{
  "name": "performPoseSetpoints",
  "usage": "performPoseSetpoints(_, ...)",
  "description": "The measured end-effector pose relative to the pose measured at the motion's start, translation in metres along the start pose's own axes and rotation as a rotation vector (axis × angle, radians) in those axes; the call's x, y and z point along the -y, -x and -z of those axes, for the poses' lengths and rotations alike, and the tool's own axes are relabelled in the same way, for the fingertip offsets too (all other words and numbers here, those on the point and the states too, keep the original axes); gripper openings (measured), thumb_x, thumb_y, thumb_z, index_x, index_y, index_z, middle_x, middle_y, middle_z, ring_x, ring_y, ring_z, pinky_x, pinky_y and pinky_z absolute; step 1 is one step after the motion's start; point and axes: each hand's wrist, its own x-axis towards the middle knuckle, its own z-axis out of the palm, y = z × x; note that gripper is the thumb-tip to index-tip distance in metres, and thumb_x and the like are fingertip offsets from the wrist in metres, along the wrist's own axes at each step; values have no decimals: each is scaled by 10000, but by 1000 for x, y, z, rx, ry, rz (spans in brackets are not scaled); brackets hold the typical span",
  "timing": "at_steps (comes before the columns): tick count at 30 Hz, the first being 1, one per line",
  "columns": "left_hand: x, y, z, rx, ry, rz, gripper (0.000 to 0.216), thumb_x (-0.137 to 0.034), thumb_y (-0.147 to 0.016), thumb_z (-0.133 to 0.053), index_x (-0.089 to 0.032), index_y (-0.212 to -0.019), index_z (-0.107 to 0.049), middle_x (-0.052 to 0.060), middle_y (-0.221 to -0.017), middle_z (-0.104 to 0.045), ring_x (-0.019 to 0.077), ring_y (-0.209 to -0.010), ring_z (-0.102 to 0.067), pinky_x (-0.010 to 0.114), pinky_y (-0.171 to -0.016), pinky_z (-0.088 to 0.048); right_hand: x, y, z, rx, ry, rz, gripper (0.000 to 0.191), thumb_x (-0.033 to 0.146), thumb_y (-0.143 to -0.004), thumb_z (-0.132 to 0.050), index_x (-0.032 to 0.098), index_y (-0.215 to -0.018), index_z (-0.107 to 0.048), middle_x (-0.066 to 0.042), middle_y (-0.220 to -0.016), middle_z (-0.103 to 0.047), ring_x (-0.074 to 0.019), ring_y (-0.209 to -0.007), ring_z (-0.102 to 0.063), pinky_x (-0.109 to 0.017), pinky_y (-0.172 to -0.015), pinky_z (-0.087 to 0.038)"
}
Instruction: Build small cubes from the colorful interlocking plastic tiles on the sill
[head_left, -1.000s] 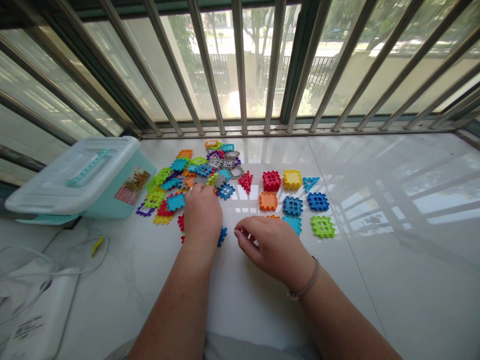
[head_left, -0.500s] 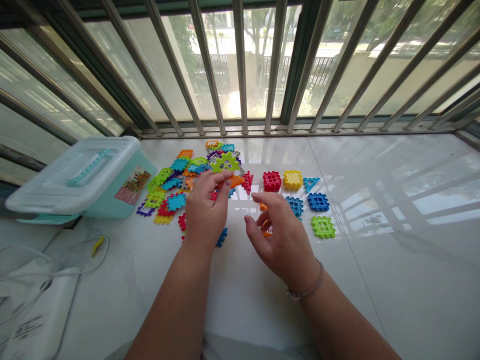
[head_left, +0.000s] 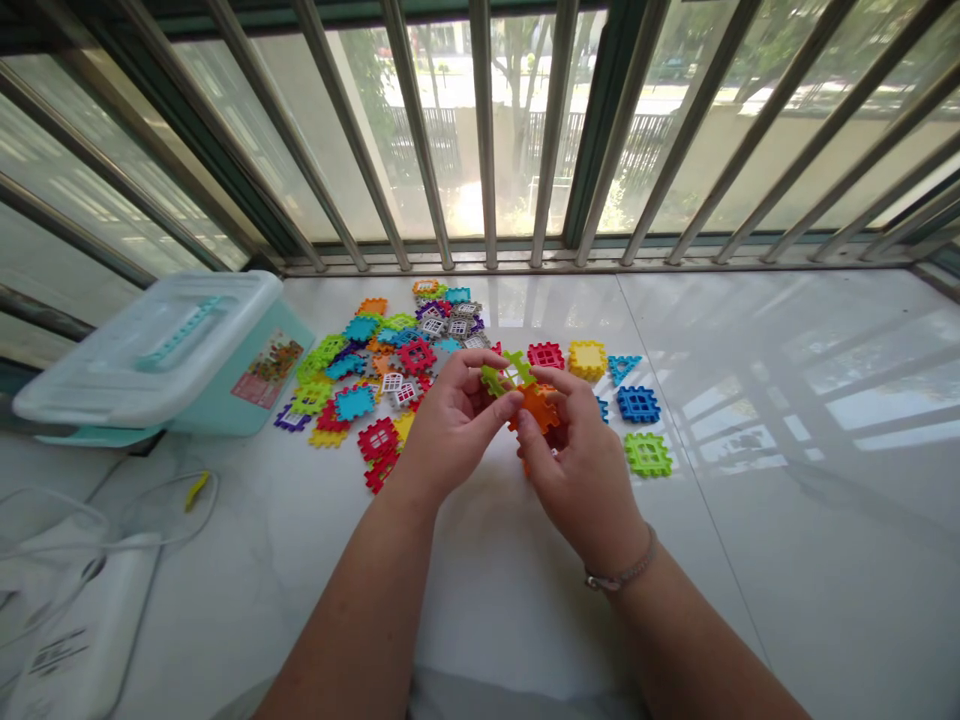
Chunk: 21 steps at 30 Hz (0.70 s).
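Left hand (head_left: 454,425): grip narrowed to pinch, thumb and fingers on green toothed piece (head_left: 510,376). Right hand (head_left: 589,460): grip curled round orange toothed piece (head_left: 538,408); hold behind hidden. Pieces mid-scene between hands, edges meeting or overlapping; interlock cannot be told. Risks: teeth may skew or snag if pieces tilt against each other. Thumbs crowd together; uneven squeeze could let one slip. Dropped piece might land in loose pile (head_left: 392,382) at left or jog blue piece (head_left: 638,404) at right.
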Motion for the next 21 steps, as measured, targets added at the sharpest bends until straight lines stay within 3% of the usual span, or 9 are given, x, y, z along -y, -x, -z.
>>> performPoseSetpoints(4,-3,0,0,-71,-23,-10,436,-502,-985,-789,-262,-1320,-647,-2,-868,-703,140,-778,-669,251,-736,-553,1,1,0,-6,-3,11,366,347,-1075,-643,272,-1430,-599,-45,-1065,-802,-170,-696,-751,-318,-679,-607)
performPoseSetpoints(7,-3,-1,2,-133,-78,-6,391,-505,-990,-781,-242,-1268,-703,-11,-801,-680,134,-737,-649,238,-691,-535,1,1,-1,-5,32,39,305,342,-1100,-601,260,-1392,-633,-51,-1067,-812,-173,-721,-768,-306,-689,-603)
performPoseSetpoints(11,-2,-1,4,-104,-120,33,423,-536,-961,-802,-217,-1236,-764,-4,-766,-687,130,-683,-629,237,-644,-547,1,1,0,-40,88,65,279,334,-1129,-546,249,-1361,-675,-65,-1093,-830,-184,-773,-784,-312,-747,-615)
performPoseSetpoints(17,-2,1,5,-84,-138,60,397,-552,-956,-799,-220,-1172,-809,31,-856,-753,131,-689,-654,228,-589,-577,2,-3,4,-175,170,141,251,322,-1115,-579,266,-1295,-745,-82,-1178,-822,-237,-944,-774,-385,-876,-632)
performPoseSetpoints(21,-5,3,4,-64,-196,69,416,-592,-979,-752,-222,-1152,-829,55,-949,-766,146,-743,-677,224,-568,-587,2,-5,6,-139,167,174,230,260,-1105,-591,252,-1264,-756,-78,-1150,-799,-232,-1020,-746,-382,-926,-612)
